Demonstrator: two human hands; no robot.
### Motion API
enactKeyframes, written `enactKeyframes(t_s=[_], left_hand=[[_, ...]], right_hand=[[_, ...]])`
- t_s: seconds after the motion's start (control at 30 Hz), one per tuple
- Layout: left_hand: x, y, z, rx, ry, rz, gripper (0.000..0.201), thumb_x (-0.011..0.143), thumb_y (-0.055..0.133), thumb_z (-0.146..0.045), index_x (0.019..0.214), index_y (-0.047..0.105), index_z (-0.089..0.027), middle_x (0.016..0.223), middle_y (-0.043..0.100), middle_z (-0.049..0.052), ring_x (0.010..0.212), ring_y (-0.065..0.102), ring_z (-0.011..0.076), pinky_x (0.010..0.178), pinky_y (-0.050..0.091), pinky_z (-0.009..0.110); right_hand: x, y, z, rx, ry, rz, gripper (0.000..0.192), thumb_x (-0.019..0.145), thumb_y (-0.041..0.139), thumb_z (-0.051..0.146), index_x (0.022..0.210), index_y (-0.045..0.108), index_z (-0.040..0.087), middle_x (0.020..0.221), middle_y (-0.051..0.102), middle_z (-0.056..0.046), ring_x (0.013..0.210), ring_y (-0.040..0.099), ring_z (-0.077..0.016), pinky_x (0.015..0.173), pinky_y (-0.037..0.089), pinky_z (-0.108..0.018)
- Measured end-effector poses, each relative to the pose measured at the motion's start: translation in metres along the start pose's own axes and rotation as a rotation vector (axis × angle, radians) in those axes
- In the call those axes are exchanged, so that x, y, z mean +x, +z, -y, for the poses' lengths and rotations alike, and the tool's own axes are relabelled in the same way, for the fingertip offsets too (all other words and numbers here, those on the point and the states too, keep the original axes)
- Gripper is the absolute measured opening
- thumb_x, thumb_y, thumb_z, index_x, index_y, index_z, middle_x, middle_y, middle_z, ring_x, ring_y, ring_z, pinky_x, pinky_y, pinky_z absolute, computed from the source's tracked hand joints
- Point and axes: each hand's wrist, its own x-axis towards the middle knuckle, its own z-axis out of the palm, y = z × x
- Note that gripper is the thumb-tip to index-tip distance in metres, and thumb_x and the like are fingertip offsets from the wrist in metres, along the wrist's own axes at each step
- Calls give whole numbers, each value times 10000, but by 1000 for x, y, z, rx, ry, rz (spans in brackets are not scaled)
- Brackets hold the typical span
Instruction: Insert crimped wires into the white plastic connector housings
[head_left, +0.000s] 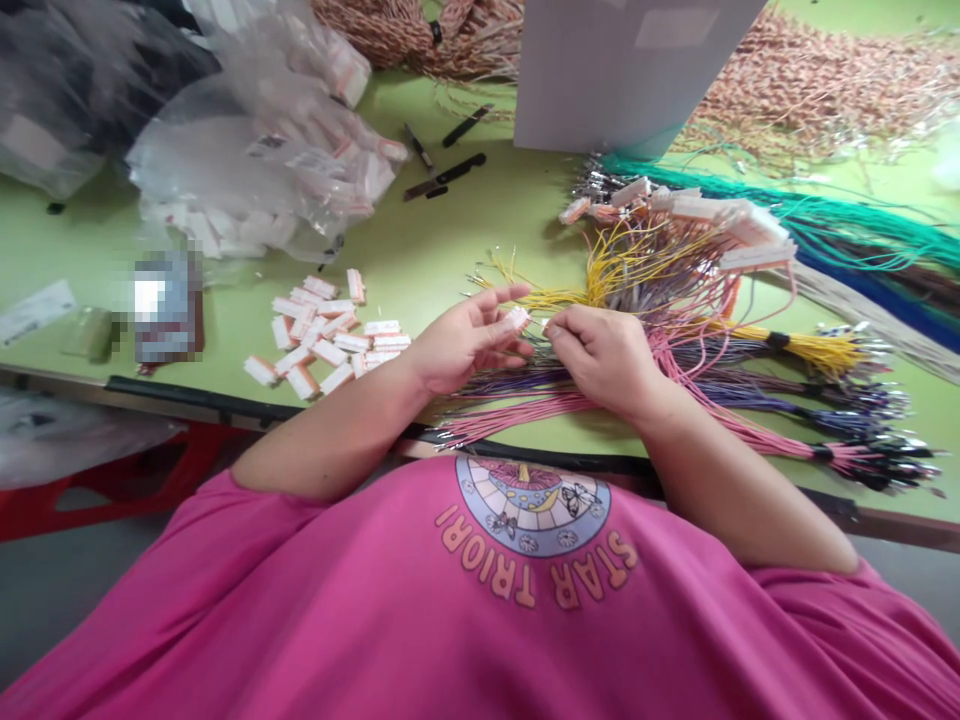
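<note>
Left hand point(476, 338) pinching white-and-orange connector point(517, 318) over surface point(439, 235), near pink wires point(532, 405). Right hand point(606, 355) closed just beside it; can't make out what it grips. Loose connectors point(328, 352) scattered off to left.

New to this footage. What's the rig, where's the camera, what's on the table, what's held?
No machine here: just a person's two bare hands. The only picture comes from a camera on their head, looking forward and down, so their pink shirt fills the bottom. On the green table lie small white-and-orange pieces, clear plastic bags and bundles of coloured wires. The left hand holds a small whitish piece. The right hand is closed beside it; whatever it pinches is too small to tell.
</note>
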Motion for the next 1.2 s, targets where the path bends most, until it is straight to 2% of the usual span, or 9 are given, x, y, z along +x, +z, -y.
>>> enactKeyframes(t_s=[0.13, 0.3, 0.5, 0.67, 0.8, 0.97, 1.2], left_hand=[[2, -2, 4, 24, 120, 51, 410, 718, 854, -316, 1012, 610, -167, 684, 597, -48, 593, 588, 60, 539, 482, 175], [2, -1, 7, 55, 125, 81, 472, 677, 876, -362, 989, 574, -176, 693, 605, -47, 571, 585, 74, 547, 506, 216], [2, -2, 8, 229, 201, 22, 440, 691, 860, -396, 975, 617, -164, 652, 628, -36, 576, 598, 79, 592, 525, 227], [1, -2, 9, 364, 242, -42, 403, 700, 846, -400, 961, 668, -149, 643, 648, -24, 580, 616, 88, 628, 535, 244], [-1, -2, 10, 396, 247, -36, 379, 697, 848, -382, 951, 698, -143, 641, 667, -16, 580, 628, 91, 632, 530, 245], [-1, -1, 11, 292, 232, 18, 359, 685, 853, -344, 939, 704, -138, 607, 668, -19, 558, 623, 97, 616, 529, 255], [-3, 3, 13, 280, 228, 27, 319, 686, 846, -312, 936, 734, -149, 611, 670, -14, 570, 619, 99, 626, 527, 258]], right_hand=[[1, -2, 1, 18, 45, 16, 255, 897, 472, 229, 725, 651, 169, 676, 641, -22, 621, 535, -127, 643, 364, -259], [1, -2, 1, -9, 68, 43, 271, 897, 459, 243, 720, 650, 164, 681, 647, -31, 626, 545, -132, 643, 356, -261], [4, -4, 4, -80, 81, 140, 277, 883, 450, 244, 727, 663, 162, 688, 655, -44, 640, 551, -140, 644, 341, -266], [5, -6, 5, -109, 86, 199, 281, 882, 467, 239, 700, 666, 161, 627, 616, -30, 570, 479, -123, 607, 309, -268], [5, -6, 4, 17, 78, 137, 260, 869, 494, 219, 697, 679, 159, 649, 638, -24, 599, 511, -119, 628, 342, -254], [6, -3, 7, 183, 87, 71, 235, 851, 515, 207, 690, 681, 163, 644, 636, -3, 620, 538, -113, 636, 375, -236], [7, 5, 7, 77, 76, 72, 247, 872, 506, 211, 715, 689, 157, 678, 657, -17, 628, 535, -118, 655, 380, -246]])
